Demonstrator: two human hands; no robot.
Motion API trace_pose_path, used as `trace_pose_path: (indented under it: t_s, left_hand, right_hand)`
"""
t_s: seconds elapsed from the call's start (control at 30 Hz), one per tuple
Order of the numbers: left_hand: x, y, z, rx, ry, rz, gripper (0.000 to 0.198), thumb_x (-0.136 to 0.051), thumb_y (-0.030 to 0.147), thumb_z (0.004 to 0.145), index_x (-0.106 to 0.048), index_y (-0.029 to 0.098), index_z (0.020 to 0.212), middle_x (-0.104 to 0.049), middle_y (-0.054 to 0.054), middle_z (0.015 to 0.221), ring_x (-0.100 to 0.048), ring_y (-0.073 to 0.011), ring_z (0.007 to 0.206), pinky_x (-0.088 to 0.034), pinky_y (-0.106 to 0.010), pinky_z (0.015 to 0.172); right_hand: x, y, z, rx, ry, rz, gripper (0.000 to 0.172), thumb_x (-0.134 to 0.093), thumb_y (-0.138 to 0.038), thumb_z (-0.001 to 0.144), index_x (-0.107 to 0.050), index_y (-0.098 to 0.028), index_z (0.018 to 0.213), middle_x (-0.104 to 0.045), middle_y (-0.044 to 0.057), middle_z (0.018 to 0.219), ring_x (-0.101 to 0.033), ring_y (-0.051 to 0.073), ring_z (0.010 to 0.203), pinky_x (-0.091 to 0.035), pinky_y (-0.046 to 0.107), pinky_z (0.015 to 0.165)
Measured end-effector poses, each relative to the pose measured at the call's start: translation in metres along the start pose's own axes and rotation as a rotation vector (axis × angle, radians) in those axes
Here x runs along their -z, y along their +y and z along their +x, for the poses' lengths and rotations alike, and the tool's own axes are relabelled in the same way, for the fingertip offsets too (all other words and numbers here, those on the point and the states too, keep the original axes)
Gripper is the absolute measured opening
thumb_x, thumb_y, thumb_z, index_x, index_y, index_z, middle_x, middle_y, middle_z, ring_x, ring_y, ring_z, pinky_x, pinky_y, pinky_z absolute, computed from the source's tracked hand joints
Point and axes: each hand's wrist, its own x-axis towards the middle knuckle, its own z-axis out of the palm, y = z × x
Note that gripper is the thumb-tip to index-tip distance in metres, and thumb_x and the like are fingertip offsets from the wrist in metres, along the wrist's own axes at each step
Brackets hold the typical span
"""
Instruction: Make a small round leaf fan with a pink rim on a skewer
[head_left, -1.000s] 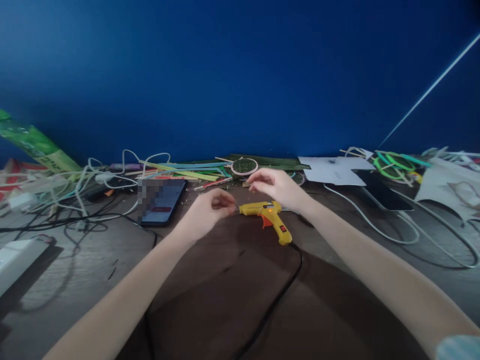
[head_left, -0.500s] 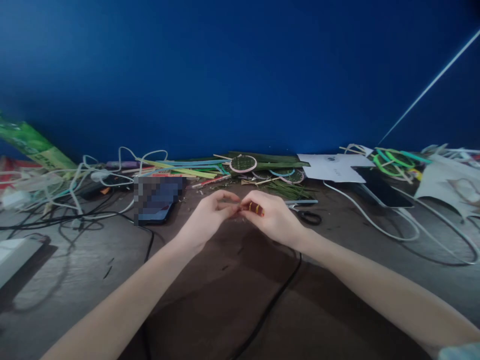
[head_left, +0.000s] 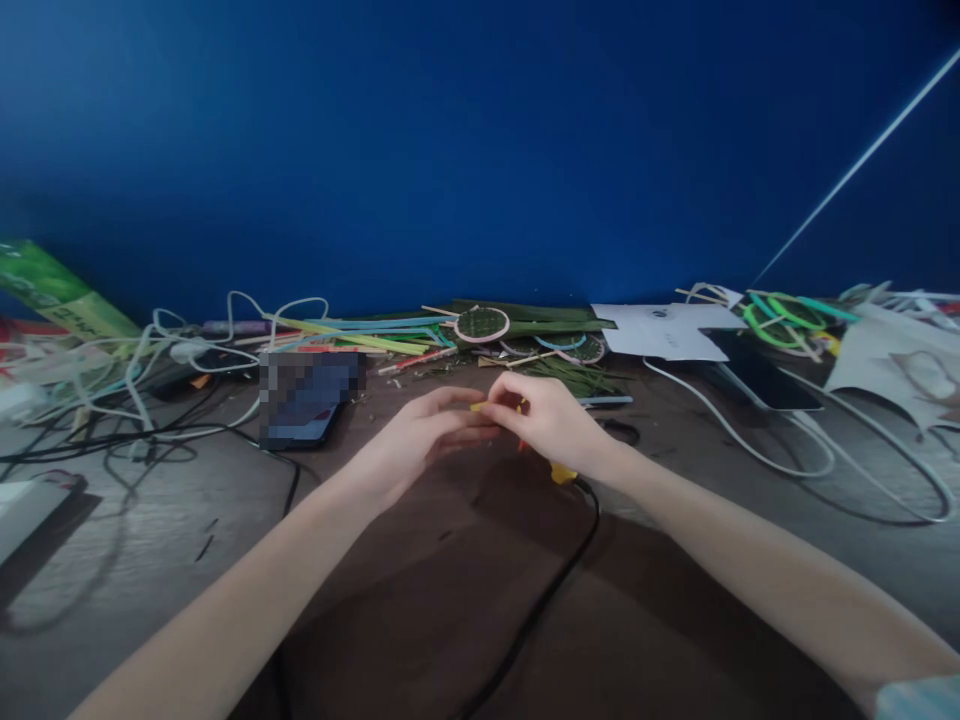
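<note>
My right hand (head_left: pixel 551 415) is closed in a pinch, with a small yellow piece (head_left: pixel 477 407) at its thumb and fingertip. The piece is too small to name. My left hand (head_left: pixel 420 435) meets it from the other side; its fingers are stretched out and slightly apart, close around the yellow piece. Below my right hand and wrist shows a yellow tool end (head_left: pixel 562 472) with a black cord (head_left: pixel 559 580) running from it. Bits of yellow and red appear between and below the right fingers. My hand hides most of that tool, so its kind is unclear.
A dark phone (head_left: pixel 319 400) lies left of my hands. Behind are round woven pieces (head_left: pixel 482 324), green leaf strips (head_left: pixel 581 378) and coloured sticks. To the right lie white paper (head_left: pixel 660 330), another phone (head_left: pixel 769 375) and white cables. Tangled cords (head_left: pixel 150 370) and a white block (head_left: pixel 34 510) occupy the left.
My left fingers have straightened and reached a little right. My right hand has shifted slightly, uncovering the yellow tool end and cord. The yellow piece now shows at the fingertips.
</note>
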Motion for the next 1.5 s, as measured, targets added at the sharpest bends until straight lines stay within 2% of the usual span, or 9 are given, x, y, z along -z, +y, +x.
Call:
trace_pose_path:
  t_s: [0.13, 0.3, 0.4, 0.63, 0.87, 0.97, 1.07, 1.17, 1.5]
  left_hand:
    - [0.002, 0.000, 0.002, -0.045, 0.080, -0.060, 0.023, -0.058, 0.016, 0.074, -0.054, 0.016, 0.097, -0.068, -0.009, 0.103, -0.062, -0.0209, 0.099, -0.044, -0.035, 0.091]
    - [0.005, -0.001, 0.005, -0.146, 0.052, -0.165, 0.015, -0.053, 0.013, 0.077, -0.057, 0.013, 0.091, -0.067, -0.010, 0.101, -0.062, -0.0198, 0.098, -0.047, -0.033, 0.087]
    - [0.003, -0.001, 0.004, -0.143, 0.013, -0.209, 0.015, -0.052, 0.013, 0.078, -0.058, 0.014, 0.091, -0.066, -0.010, 0.100, -0.060, -0.0209, 0.100, -0.049, -0.033, 0.082]
    - [0.004, 0.005, -0.001, -0.200, 0.011, -0.132, 0.013, -0.056, 0.017, 0.076, -0.060, 0.016, 0.088, -0.064, -0.008, 0.102, -0.056, -0.0240, 0.106, -0.049, -0.036, 0.082]
    - [0.021, 0.005, 0.009, -0.361, 0.368, 0.320, 0.021, -0.066, 0.032, 0.070, -0.058, 0.017, 0.082, -0.063, -0.001, 0.078, -0.059, -0.0155, 0.080, -0.044, -0.028, 0.077]
    - [0.024, 0.003, 0.012, -0.355, 0.385, 0.474, 0.021, -0.062, 0.037, 0.072, -0.055, 0.017, 0.074, -0.063, -0.001, 0.076, -0.056, -0.0151, 0.075, -0.041, -0.027, 0.072]
    - [0.021, 0.002, 0.010, -0.325, 0.373, 0.665, 0.026, -0.056, 0.042, 0.076, -0.055, 0.018, 0.068, -0.061, 0.000, 0.071, -0.054, -0.0158, 0.071, -0.038, -0.027, 0.068]
    - [0.014, -0.002, 0.007, -0.312, 0.283, 0.811, 0.029, -0.046, 0.041, 0.082, -0.056, 0.018, 0.068, -0.060, 0.000, 0.072, -0.054, -0.0171, 0.073, -0.038, -0.027, 0.066]
    - [-0.004, -0.018, 0.002, -0.200, 0.165, 0.776, 0.020, -0.061, 0.037, 0.071, -0.057, 0.018, 0.066, -0.061, 0.000, 0.065, -0.055, -0.0169, 0.066, -0.037, -0.028, 0.062]
  right_hand:
    - [-0.001, 0.004, 0.002, -0.105, 0.047, 0.183, 0.012, -0.055, -0.025, 0.079, -0.050, -0.018, 0.070, -0.061, 0.002, 0.071, -0.057, 0.012, 0.058, -0.043, 0.026, 0.055]
    - [-0.007, 0.000, 0.002, -0.335, -0.237, 0.624, 0.016, -0.055, -0.023, 0.080, -0.043, -0.018, 0.072, -0.062, 0.000, 0.060, -0.059, 0.011, 0.049, -0.044, 0.023, 0.047]
    - [-0.011, -0.006, 0.001, -0.343, -0.236, 0.717, 0.016, -0.056, -0.014, 0.079, -0.042, -0.018, 0.071, -0.062, -0.001, 0.061, -0.064, 0.012, 0.059, -0.050, 0.024, 0.056]
    - [0.001, -0.007, 0.003, -0.202, -0.182, 0.362, 0.010, -0.052, -0.020, 0.082, -0.045, -0.019, 0.076, -0.060, -0.001, 0.062, -0.060, 0.012, 0.053, -0.048, 0.025, 0.049]
    - [0.072, 0.054, 0.024, -0.185, 0.512, -0.090, 0.007, -0.055, -0.021, 0.079, -0.048, -0.021, 0.079, -0.063, 0.002, 0.068, -0.061, 0.015, 0.058, -0.051, 0.032, 0.057]
    - [0.104, 0.082, 0.024, -0.283, 0.633, -0.389, 0.012, -0.051, -0.013, 0.076, -0.056, -0.019, 0.086, -0.066, 0.009, 0.094, -0.062, 0.022, 0.090, -0.048, 0.042, 0.079]
    - [0.123, 0.095, 0.019, -0.514, 0.501, -0.547, 0.015, -0.062, -0.012, 0.065, -0.063, -0.017, 0.079, -0.061, 0.015, 0.112, -0.051, 0.035, 0.109, -0.038, 0.053, 0.089]
    - [0.128, 0.095, 0.016, -0.674, 0.323, -0.615, 0.013, -0.057, -0.023, 0.072, -0.064, -0.017, 0.081, -0.068, 0.012, 0.088, -0.060, 0.032, 0.092, -0.045, 0.046, 0.077]
    - [0.117, 0.077, 0.018, -0.453, 0.250, -0.584, 0.011, -0.056, -0.030, 0.074, -0.057, -0.019, 0.073, -0.066, 0.007, 0.080, -0.059, 0.020, 0.065, -0.041, 0.030, 0.055]
